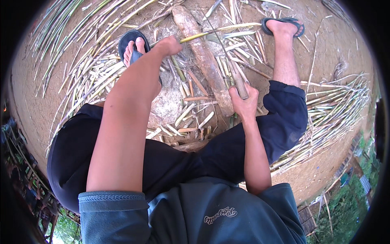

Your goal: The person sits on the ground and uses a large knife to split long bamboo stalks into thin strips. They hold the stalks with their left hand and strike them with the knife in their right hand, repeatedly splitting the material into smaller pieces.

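Observation:
My left hand point(168, 45) is closed round a yellow-green cane stalk point(199, 35), which reaches rightward across a thick, pale brown log point(203, 57). In my right hand point(245, 99) is the handle of a long machete point(227, 57). Its thin, dark blade points away from me and slants left, crossing the stalk in the picture just right of the log. I cannot tell whether blade and stalk touch. Short cut pieces of cane point(185, 114) lie scattered on both sides of the log.
Long stalks lie in a heap point(77, 44) at the far left, and another pile point(337, 114) is on the right. My sandalled feet point(136, 49) stand on bare earth point(317, 53), on either side of the log. Greenery point(345, 207) shows at the lower right.

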A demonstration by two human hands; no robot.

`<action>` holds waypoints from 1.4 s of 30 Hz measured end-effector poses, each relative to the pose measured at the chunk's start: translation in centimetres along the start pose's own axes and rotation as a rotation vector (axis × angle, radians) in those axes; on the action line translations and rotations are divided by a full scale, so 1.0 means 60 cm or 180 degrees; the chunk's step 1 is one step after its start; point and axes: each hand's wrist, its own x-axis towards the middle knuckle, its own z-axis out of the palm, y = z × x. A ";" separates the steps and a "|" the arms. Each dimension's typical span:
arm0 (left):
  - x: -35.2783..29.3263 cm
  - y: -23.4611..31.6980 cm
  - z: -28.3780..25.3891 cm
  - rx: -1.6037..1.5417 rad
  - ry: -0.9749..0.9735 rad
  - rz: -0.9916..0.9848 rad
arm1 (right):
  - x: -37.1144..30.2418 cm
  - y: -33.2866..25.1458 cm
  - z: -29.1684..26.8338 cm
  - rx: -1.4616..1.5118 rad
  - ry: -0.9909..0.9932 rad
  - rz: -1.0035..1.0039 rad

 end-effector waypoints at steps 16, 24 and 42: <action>-0.028 0.029 -0.028 -0.0178 -0.0370 -0.0371 | -0.044 0.001 -0.018 -0.0056 0.0051 0.0113; -0.028 0.025 -0.028 -0.0255 -0.0212 -0.0366 | -0.076 -0.004 -0.022 -0.0181 0.0078 0.0095; -0.057 0.044 -0.028 -0.0258 -0.0018 -0.0632 | -0.070 0.001 -0.011 -0.0185 0.0020 0.0027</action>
